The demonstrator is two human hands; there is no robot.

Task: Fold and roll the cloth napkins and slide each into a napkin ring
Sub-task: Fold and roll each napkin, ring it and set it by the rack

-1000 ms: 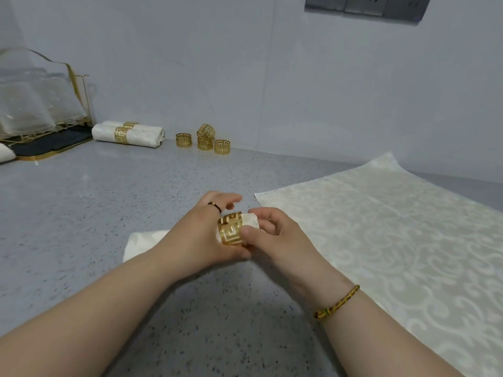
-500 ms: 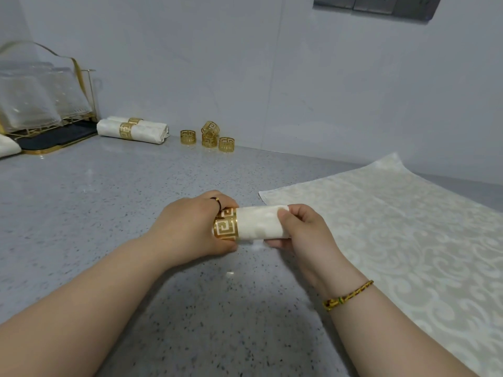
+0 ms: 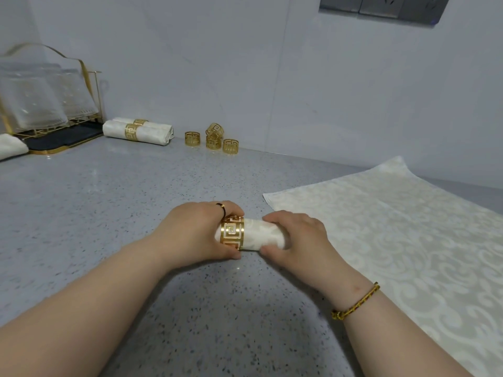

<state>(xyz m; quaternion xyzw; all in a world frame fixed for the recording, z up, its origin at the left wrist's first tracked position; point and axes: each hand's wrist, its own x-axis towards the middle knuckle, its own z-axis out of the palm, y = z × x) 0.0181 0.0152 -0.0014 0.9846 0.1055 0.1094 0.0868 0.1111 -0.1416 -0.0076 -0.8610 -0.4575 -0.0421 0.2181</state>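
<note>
From where I stand this one is nearly done. The roll point(image 3: 261, 235) lies across the tabletop point(image 3: 109, 213) in front of the person, and the ring point(image 3: 232, 233) is already on it. The left hand point(image 3: 196, 232) has its fingers curled round the ring and the end of the roll beneath it. The right hand point(image 3: 299, 236) grips the other end, fingers over the top and thumb below. The left end is hidden under the palm, so I cannot tell whether the ring sits at the middle. I would judge that only centring it and setting the roll aside remain here.

Two finished rolls point(image 3: 138, 131) lie side by side at the back by the wall, each in its own ring. Just to the right of the hands a flat napkin point(image 3: 381, 227) is spread open, not yet folded, so at least one more is left to do.

Near the finished rolls stand four spare rings point(image 3: 230, 146), all empty, one tilted on top of another. That suggests several napkins are still to come.

A gold wire rack point(image 3: 92, 99) at the back left holds pale, glassy-looking pieces leaning upright. What they are I cannot make out. A white cloth point(image 3: 11, 148) lies beside it at the frame's edge.
</note>
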